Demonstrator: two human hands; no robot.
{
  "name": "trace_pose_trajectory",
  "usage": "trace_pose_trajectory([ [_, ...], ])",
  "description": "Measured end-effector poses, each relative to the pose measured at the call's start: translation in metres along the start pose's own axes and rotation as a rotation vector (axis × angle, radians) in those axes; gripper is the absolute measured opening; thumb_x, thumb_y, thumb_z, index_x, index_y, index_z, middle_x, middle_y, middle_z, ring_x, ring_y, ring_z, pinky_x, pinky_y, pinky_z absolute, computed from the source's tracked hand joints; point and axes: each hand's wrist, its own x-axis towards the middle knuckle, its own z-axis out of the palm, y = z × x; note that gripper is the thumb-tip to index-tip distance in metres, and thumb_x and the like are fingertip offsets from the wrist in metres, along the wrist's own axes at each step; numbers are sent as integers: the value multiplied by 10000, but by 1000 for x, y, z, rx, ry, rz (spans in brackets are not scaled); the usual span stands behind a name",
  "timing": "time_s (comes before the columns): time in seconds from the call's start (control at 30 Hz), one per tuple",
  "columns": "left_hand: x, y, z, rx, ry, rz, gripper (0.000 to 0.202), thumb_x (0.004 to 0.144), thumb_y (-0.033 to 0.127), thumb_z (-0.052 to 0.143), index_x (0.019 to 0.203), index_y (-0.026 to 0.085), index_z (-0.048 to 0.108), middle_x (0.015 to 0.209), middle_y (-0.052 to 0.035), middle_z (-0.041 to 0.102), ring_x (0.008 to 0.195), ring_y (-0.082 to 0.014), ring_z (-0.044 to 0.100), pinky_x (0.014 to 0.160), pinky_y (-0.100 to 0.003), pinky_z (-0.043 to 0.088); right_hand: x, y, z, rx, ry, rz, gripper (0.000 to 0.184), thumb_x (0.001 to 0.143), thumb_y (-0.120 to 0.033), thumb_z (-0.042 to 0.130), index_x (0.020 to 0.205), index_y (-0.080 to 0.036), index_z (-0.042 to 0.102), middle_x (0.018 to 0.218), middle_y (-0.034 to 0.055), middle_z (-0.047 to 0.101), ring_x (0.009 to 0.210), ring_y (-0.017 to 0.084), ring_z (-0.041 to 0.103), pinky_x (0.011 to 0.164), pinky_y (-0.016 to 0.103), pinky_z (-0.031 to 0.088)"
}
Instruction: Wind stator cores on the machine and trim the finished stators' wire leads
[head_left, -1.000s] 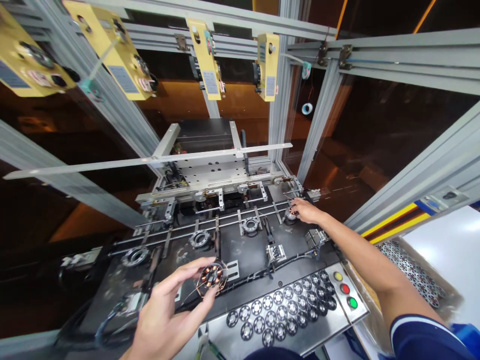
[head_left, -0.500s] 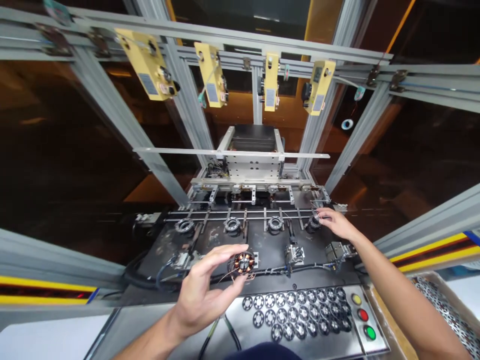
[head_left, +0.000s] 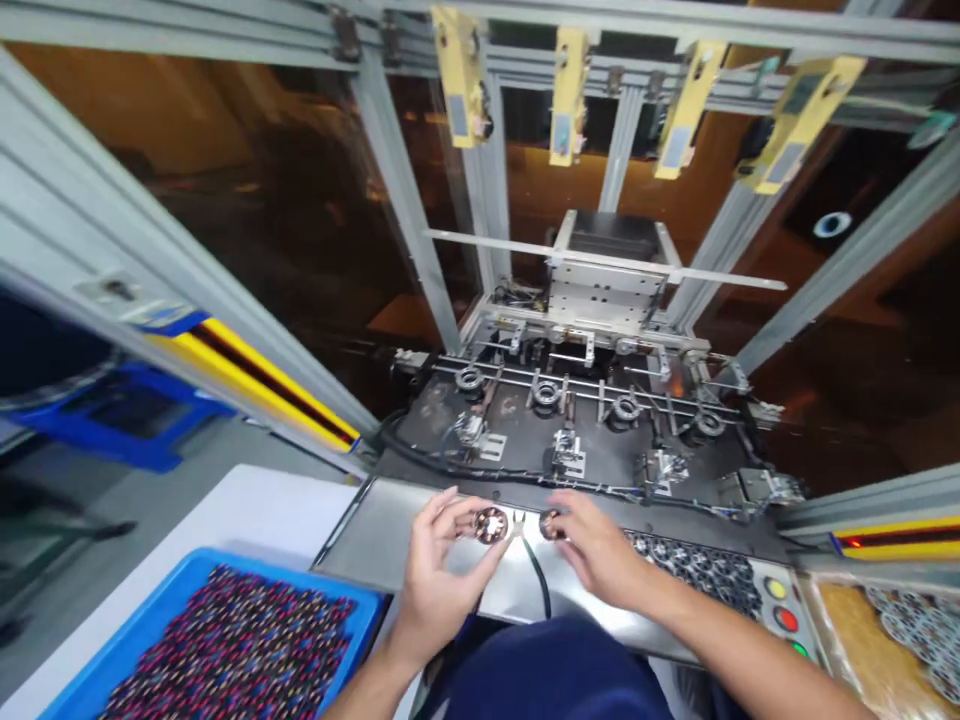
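Observation:
My left hand point(head_left: 442, 565) is closed around the edge of a copper-wound motor stator point(head_left: 490, 525), its face turned toward me. Level with it on the right, my right hand point(head_left: 604, 560) grips a second wound stator point(head_left: 551, 524), partly covered by the fingers. Between the two stators lies a pair of cutting pliers point(head_left: 519, 524) with dark handles, jaws pointing away from me, on the metal tabletop point(head_left: 367, 535). Behind my hands, ring-shaped holders point(head_left: 547, 393) stand in a row on the machine's black bed.
A blue tray point(head_left: 371, 612) full of small dark and reddish parts is at the lower left. Bare stator cores point(head_left: 697, 570) lie near the push buttons point(head_left: 785, 619) at right. Yellow light-curtain bars point(head_left: 262, 380) flank the machine opening. Yellow units point(head_left: 568, 95) hang overhead.
My right hand has left the rightmost holder and come back near my left hand with a stator. My view has swung left and the blue tray has come into sight.

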Motion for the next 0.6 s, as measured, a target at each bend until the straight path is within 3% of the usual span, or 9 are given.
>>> trace_pose_trajectory([
  [0.07,-33,-37,-21,97,69,-133,621,850,283,682,1359,206,335,1075,-109,700,939,-224,716,791,-378,597,23,-18,49,-17,-84,-117,233,891,-94,502,1078,-135,635,1359,189,569,1372,287,455,1073,457,470],
  [0.17,-71,-90,-47,234,141,-262,590,822,352,693,1307,195,395,1022,-99,722,877,-244,721,805,-441,581,56,-39,108,-48,-172,-249,167,886,-107,548,999,-98,670,1445,227,505,1441,359,351,1082,538,440],
  [0.3,-85,-136,-58,346,149,-307,566,788,382,710,1259,181,469,1046,-112,750,1044,-315,684,978,-553,476,87,-56,155,-95,-187,-297,198,940,-117,505,1010,-38,672,1449,284,478,1443,391,334,1077,587,415],
  [0.43,-75,-154,-54,396,137,-289,539,793,410,696,1240,165,520,1094,-126,751,1101,-339,655,1006,-548,444,81,-52,160,-128,-127,-276,255,957,-103,475,1161,-50,619,1443,257,486,1443,349,331,1099,549,393],
  [0.6,-80,-138,-57,430,175,-244,481,807,445,681,1180,152,606,1112,-164,727,1070,-342,660,980,-512,463,2,-6,111,-171,-17,-143,216,959,-166,510,1145,-130,615,1195,173,632,1199,285,530,977,469,474],
])
